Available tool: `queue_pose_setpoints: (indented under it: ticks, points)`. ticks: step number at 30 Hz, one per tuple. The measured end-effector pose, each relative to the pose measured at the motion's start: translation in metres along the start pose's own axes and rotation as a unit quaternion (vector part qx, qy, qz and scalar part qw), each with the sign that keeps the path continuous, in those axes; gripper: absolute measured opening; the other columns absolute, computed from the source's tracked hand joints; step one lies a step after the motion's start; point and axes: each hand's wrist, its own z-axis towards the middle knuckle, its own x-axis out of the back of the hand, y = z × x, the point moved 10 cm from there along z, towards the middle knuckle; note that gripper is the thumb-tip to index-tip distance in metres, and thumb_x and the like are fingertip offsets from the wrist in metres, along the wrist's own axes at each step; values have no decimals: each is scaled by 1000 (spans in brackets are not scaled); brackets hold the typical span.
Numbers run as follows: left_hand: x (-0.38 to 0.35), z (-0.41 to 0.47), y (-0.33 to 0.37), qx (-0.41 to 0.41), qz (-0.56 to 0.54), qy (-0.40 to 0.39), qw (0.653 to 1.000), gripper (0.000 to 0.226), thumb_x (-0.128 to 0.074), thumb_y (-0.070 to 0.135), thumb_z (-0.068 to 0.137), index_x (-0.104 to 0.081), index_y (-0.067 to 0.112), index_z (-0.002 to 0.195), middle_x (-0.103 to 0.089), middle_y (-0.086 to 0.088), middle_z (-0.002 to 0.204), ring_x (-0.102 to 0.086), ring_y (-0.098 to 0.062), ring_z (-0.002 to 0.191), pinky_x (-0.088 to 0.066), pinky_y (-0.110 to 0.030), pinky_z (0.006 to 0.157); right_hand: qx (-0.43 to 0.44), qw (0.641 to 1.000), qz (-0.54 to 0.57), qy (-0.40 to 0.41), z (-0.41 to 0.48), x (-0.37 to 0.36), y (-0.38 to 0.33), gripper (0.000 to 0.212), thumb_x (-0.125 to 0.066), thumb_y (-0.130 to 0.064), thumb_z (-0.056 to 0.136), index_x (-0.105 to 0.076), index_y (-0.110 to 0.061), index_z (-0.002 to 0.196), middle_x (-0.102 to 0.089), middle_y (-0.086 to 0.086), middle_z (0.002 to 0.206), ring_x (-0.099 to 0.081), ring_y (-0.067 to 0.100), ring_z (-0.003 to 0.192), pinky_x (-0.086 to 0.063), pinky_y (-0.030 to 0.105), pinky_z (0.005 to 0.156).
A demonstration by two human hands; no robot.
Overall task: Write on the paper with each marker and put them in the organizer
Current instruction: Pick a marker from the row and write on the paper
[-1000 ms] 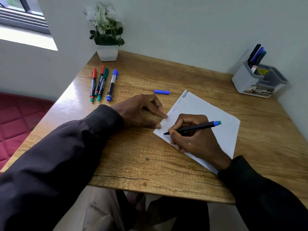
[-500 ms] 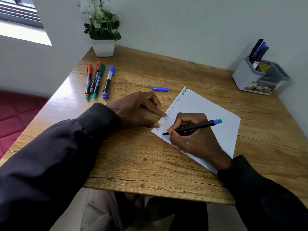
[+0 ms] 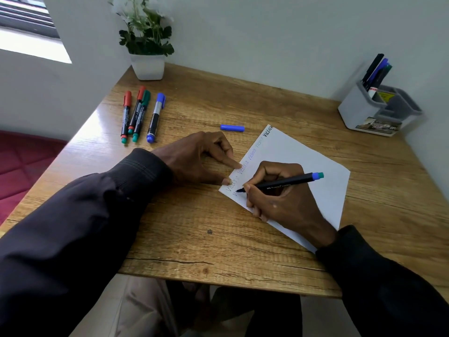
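A white sheet of paper (image 3: 303, 161) lies slanted on the wooden table, with several handwritten words along its left edge. My right hand (image 3: 281, 198) grips a black marker with a blue end (image 3: 289, 183), its tip touching the paper's near left corner. My left hand (image 3: 199, 161) rests on the table; its index fingertip and thumb press the paper's left edge. The marker's blue cap (image 3: 232, 128) lies loose beyond my left hand. Several capped markers (image 3: 139, 115), red, green and blue, lie side by side at the far left. The grey organizer (image 3: 359, 113) at the far right holds a few markers.
A white pot with a green plant (image 3: 147, 65) stands at the table's far left corner against the wall. The table (image 3: 194, 239) sits in a wall corner. A red cushioned seat (image 3: 21, 164) lies left of the table, below a window.
The marker tip has edged slightly along the paper's left edge as writing goes on. My left hand has kept its place on the paper's edge. The camera has tilted a little.
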Motion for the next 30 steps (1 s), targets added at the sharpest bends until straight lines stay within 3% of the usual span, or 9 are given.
queue_pose_setpoints:
  ticks: [7, 12, 24, 30]
  points:
    - [1, 0, 2, -7, 4, 1, 1000, 34, -81, 27, 76, -70, 39, 106, -57, 15, 114, -49, 8, 106, -41, 1, 80, -10, 1000, 6, 5, 1, 0, 1, 20, -71, 13, 86, -67, 1, 70, -68, 9, 55, -62, 30, 39, -46, 23, 41]
    - [1, 0, 2, -5, 0, 2, 1000, 34, -82, 29, 75, -67, 46, 101, -57, 16, 114, -50, 8, 105, -41, 0, 82, -10, 1000, -3, 1, 1, -1, 0, 21, -72, 7, 91, -71, -6, 75, -70, 9, 60, -66, 25, 43, -49, 26, 42]
    - [0, 0, 0, -6, 5, -1, 1000, 35, -81, 30, 75, -72, 36, 108, -58, 16, 114, -52, 6, 105, -43, -2, 80, -30, 999, 10, 16, 0, 2, 5, 18, -70, 11, 89, -66, 5, 73, -68, 12, 56, -64, 29, 40, -49, 28, 38]
    - [0, 0, -1, -2, 13, -6, 1000, 36, -80, 32, 76, -72, 36, 111, -56, 17, 115, -51, 5, 107, -43, -3, 85, -33, 999, 5, 17, 1, 3, 5, 20, -72, 6, 91, -69, -4, 74, -69, 10, 58, -66, 27, 42, -50, 28, 40]
